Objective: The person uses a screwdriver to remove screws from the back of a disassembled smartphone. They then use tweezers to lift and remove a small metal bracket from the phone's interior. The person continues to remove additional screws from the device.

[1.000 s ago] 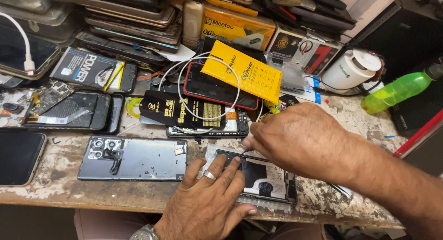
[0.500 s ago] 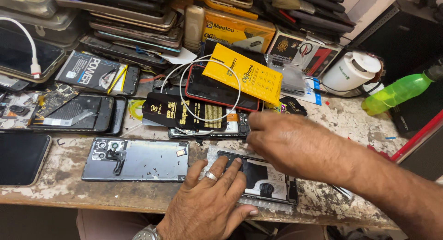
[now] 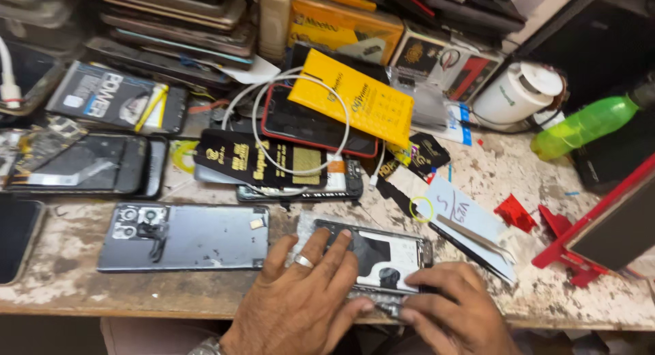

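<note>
— Paint-flaked wood, that workbench (image 3: 82,287), worn white and scuffed all along the front edge. What's he got under his hands?

— An opened phone (image 3: 382,256), lying flat near the front edge, its insides showing. His left hand (image 3: 307,300) is spread flat on it, fingers splayed, a ring on one of them. The right hand (image 3: 450,314) is curled at the phone's lower edge, fingertips pinched on something small there; I can't tell what.

— And beside it?

— A grey back cover (image 3: 184,237) lies just to the left, camera holes facing up. To the right, tweezers (image 3: 477,239) rest on a slip of pale blue paper (image 3: 464,211).

— The rest of the bench looks crowded.

— It is. A yellow packet (image 3: 355,99) leans over a red-edged phone (image 3: 307,130), with a white cable (image 3: 300,123) looped across both. Stacked phones and boxes line the back. A green bottle (image 3: 583,126) lies on its side at the far right, near a white tub (image 3: 515,92).
</note>
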